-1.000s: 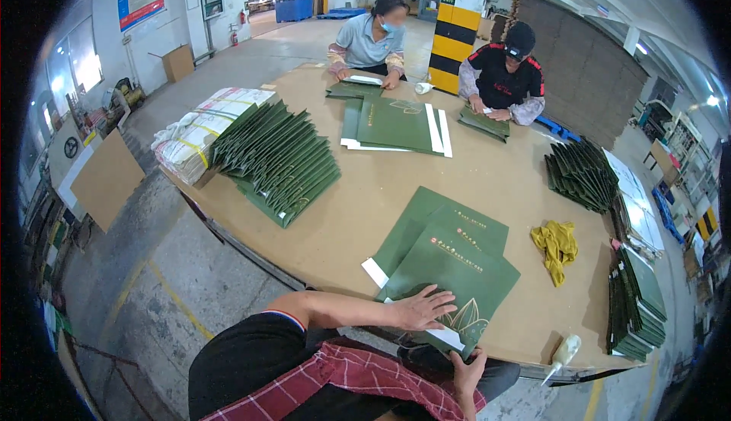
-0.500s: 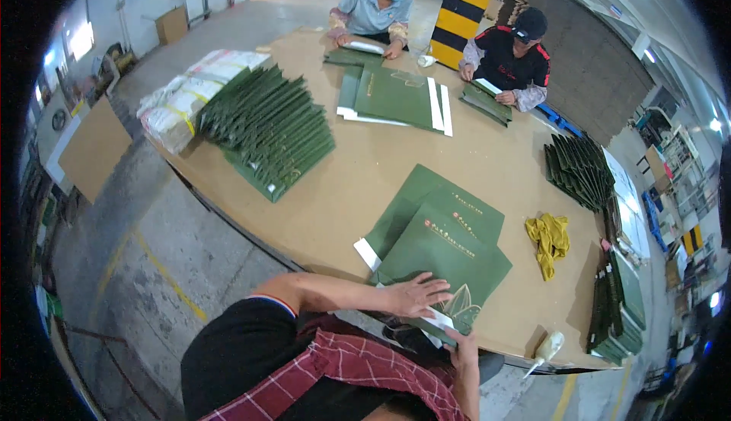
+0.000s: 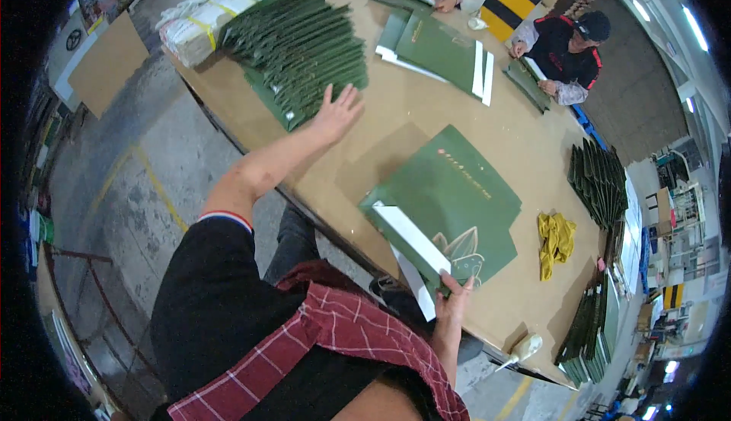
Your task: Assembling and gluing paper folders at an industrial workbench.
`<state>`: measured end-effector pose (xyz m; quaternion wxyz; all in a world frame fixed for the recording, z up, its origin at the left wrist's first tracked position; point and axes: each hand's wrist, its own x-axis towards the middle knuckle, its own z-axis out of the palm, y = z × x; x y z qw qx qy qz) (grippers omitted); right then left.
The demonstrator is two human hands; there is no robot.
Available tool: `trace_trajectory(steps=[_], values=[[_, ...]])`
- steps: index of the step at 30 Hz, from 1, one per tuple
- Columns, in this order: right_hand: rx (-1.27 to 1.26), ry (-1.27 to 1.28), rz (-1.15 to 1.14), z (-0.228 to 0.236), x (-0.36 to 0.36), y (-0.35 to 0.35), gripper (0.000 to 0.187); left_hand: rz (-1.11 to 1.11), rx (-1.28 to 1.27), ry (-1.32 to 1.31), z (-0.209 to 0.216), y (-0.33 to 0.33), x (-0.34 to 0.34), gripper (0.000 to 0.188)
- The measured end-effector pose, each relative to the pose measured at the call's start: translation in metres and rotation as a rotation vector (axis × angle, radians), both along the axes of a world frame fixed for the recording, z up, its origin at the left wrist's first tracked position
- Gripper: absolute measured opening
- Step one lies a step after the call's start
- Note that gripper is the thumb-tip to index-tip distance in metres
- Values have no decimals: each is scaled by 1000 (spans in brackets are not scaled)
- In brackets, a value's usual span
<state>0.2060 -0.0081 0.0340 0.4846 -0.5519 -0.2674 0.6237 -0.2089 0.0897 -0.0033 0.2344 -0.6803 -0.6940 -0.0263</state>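
Observation:
My right hand pinches the near corner of a folded green paper bag. A white strip runs along the bag's edge, and the bag is tilted up off the table. Under it lie flat green paper bag sheets with gold print and a gold leaf outline. My left hand is stretched out to the left, fingers apart, holding nothing. It is beside the near right edge of a fanned row of folded green bags; whether it touches them I cannot tell.
A white wrapped bundle stands behind the row. Green sheets lie at the far side, where two people handle similar pieces. To the right are a yellow cloth, a white squeeze bottle and more folded bags.
My left hand has left the bag and swung out left to the fanned row. My right hand has raised the bag's near edge. The whole view has shifted.

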Motion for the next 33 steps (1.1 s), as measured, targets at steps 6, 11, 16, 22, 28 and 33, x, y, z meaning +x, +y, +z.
trace_trajectory(steps=[6,11,16,22,28,33], values=[[86,46,209,-1,-60,17,43,7,-117,220,5,9,-47,32],[27,-13,248,-17,-141,39,40,19,66,-25,52,14,-71,37],[-65,211,434,-57,-339,61,37,11,98,-250,64,8,-75,29],[-148,157,557,-71,-417,123,18,-54,16,-206,40,38,-44,27],[870,-505,723,-67,-249,202,23,-221,164,-766,-30,-50,46,48],[706,-1397,303,-26,-79,296,36,-445,-186,-627,-16,-116,163,65]])
